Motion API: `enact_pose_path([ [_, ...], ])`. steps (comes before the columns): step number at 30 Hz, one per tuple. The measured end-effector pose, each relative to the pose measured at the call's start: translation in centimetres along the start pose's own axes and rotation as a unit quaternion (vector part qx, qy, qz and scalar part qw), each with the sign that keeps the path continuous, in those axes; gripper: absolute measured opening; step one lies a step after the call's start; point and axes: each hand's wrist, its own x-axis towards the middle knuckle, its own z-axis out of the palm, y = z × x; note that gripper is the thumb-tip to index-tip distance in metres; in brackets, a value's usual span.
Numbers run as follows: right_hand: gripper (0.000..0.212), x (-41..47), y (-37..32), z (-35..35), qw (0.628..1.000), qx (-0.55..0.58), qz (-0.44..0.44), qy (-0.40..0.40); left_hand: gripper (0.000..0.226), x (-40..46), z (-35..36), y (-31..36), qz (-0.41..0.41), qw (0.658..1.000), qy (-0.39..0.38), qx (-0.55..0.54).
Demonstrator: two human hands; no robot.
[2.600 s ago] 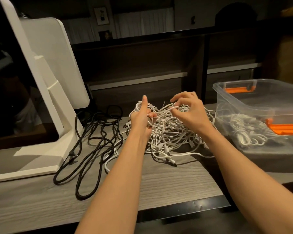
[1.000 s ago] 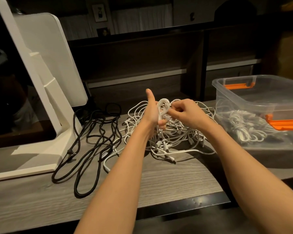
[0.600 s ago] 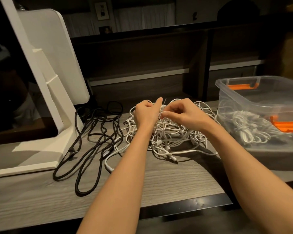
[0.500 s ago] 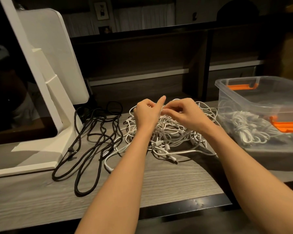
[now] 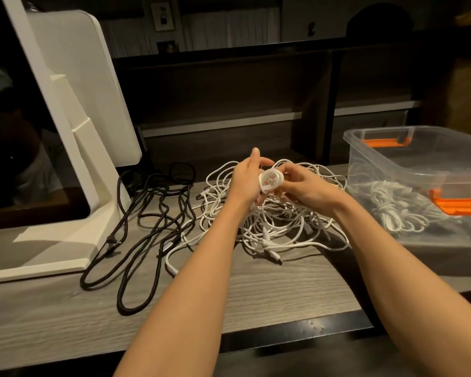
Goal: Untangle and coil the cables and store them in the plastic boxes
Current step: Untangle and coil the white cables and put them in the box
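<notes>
A grey wood-grain desk with a dark front edge carries everything here. A white monitor stand sits on its left side. Just beside the stand's base sprawl loose black cables, and next to them lies a tangled heap of white cables. At the right stands a clear plastic box with orange latches.
</notes>
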Motion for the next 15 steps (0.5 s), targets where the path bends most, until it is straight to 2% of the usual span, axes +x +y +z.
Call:
enact_pose_path([
  [4, 0.015, 0.0, -0.2, 0.7, 0.998, -0.056, 0.001, -0.030, 0.043, 0.1, -0.3, 0.3, -0.053, 0.991, 0.091, -0.079],
  [6, 0.013, -0.1, -0.4, 0.8, 0.997, -0.078, -0.002, -0.028, 0.034, 0.2, -0.4, 0.0, -0.068, 0.988, 0.121, -0.069],
  [11, 0.015, -0.3, -1.3, 1.3, 0.986, -0.155, -0.041, -0.050, 0.029, 0.7, -0.5, -1.3, -0.011, 0.973, 0.227, 0.037],
  [13, 0.012, -0.3, -1.7, 1.6, 0.980, -0.185, -0.066, -0.041, 0.027, 0.6, -0.5, -1.5, 0.015, 0.968, 0.234, 0.086],
  [15, 0.012, -0.2, -1.6, 1.7, 0.970, -0.217, -0.104, 0.004, 0.025, 0.6, -0.6, -1.6, 0.045, 0.962, 0.224, 0.149],
])
